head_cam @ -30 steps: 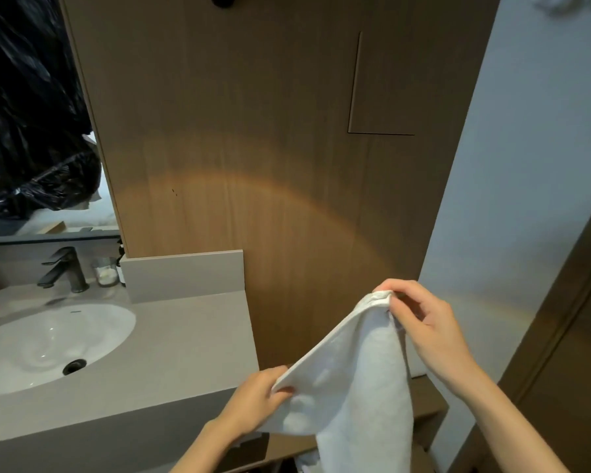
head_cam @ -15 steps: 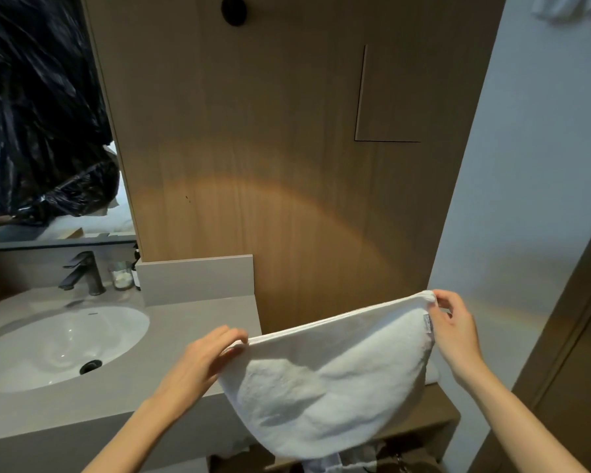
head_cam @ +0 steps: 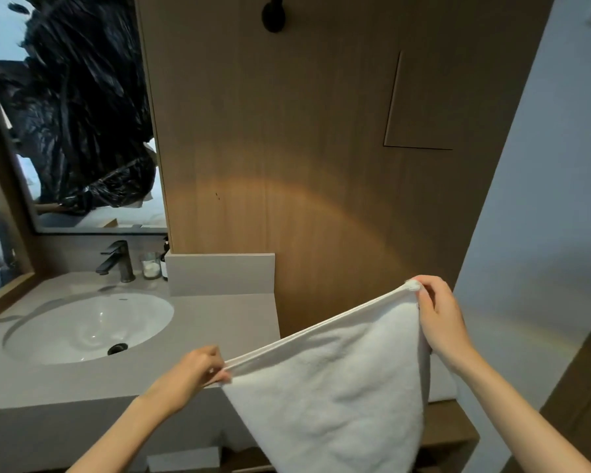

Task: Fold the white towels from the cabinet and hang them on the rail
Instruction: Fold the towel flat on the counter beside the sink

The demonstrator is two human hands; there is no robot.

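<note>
The oval white basin [head_cam: 82, 322] is sunk in the grey stone tabletop [head_cam: 226, 319]. Behind the basin stands the dark metal tap [head_cam: 118, 261], a small glass jar [head_cam: 151, 266] and a dark bottle [head_cam: 165, 259] just right of it. Right of the basin, the white terry towel [head_cam: 335, 387] hangs between the left hand [head_cam: 188, 373], nearer, and the right hand [head_cam: 440, 319], farther.

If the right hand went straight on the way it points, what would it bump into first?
Probably the wooden wall panel beyond it. The right hand pinches a corner of the white towel and points up-left, though depth is unclear.
</note>
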